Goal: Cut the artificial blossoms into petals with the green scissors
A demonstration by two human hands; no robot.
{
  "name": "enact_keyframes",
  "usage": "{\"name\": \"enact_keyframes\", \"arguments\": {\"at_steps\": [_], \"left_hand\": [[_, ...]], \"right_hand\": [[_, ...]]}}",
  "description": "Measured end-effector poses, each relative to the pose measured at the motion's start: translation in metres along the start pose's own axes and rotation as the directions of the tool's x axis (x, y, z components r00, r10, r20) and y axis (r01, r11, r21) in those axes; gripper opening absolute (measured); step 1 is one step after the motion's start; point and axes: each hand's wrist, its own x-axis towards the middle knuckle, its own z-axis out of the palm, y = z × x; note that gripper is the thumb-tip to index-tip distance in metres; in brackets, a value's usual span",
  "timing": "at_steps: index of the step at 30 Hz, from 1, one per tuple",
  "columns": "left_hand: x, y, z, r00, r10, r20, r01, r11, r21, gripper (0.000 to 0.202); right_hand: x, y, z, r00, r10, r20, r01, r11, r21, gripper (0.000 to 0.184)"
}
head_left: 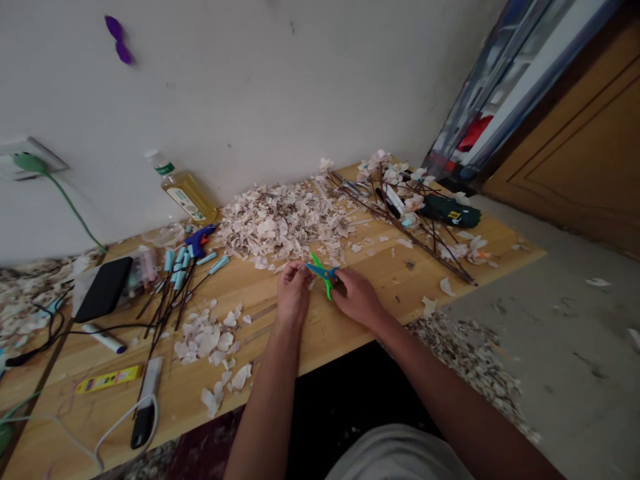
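Near the table's front edge, my right hand grips a pair of scissors with blue and bright green parts. The scissors are spread apart and point left, toward the fingertips of my left hand. My left hand is closed in a pinch around a small pale piece, mostly hidden by the fingers. Just beyond both hands lies a large heap of pale, petal-like flakes. A smaller scatter of whitish petals lies to the left of my left forearm.
On the left are a blue glue gun, dark sticks with light-blue pieces, a black phone, a yellow box and a utility knife. A bottle stands by the wall. Flowered branches lie right.
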Motion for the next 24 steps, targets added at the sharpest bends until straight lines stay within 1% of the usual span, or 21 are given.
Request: {"name": "enact_keyframes", "arguments": {"at_steps": [3,7,11,14,16,19,24], "left_hand": [[0.0,0.0021,-0.001,1.0,0.014,0.004,-0.014,1.0,-0.011,0.029],[0.0028,0.0024,-0.0033,0.996,0.081,-0.044,-0.082,0.996,-0.026,0.031],[0.0024,0.0007,-0.0023,0.999,0.028,-0.016,-0.028,0.999,-0.023,0.029],[0.0007,-0.0012,-0.0005,1.0,0.005,-0.027,-0.005,1.0,0.004,0.028],[0.0006,-0.003,-0.0007,0.999,0.003,-0.037,-0.002,0.999,0.036,0.029],[0.0019,-0.0056,-0.0037,1.0,0.007,-0.01,-0.006,0.994,0.105,0.028],[0.0028,-0.0066,-0.0088,0.996,0.079,0.032,-0.085,0.94,0.33,0.019]], "right_hand": [[0.0004,-0.0009,-0.0001,1.0,0.001,0.005,-0.001,1.0,-0.012,0.007],[0.0012,-0.0012,0.0003,1.0,-0.004,0.015,0.005,1.0,-0.024,0.006],[0.0016,-0.0014,-0.0001,1.0,-0.005,0.015,0.006,1.0,-0.03,0.005],[0.0021,-0.0022,-0.0009,1.0,-0.006,0.024,0.006,1.0,-0.031,0.006],[0.0027,-0.0029,-0.0012,1.0,-0.003,0.029,0.004,0.999,-0.037,0.006],[0.0036,-0.0033,-0.0015,0.999,0.002,0.037,0.0,0.999,-0.047,0.006],[0.0036,-0.003,-0.0023,0.999,0.009,0.047,-0.007,0.999,-0.034,0.007]]}}
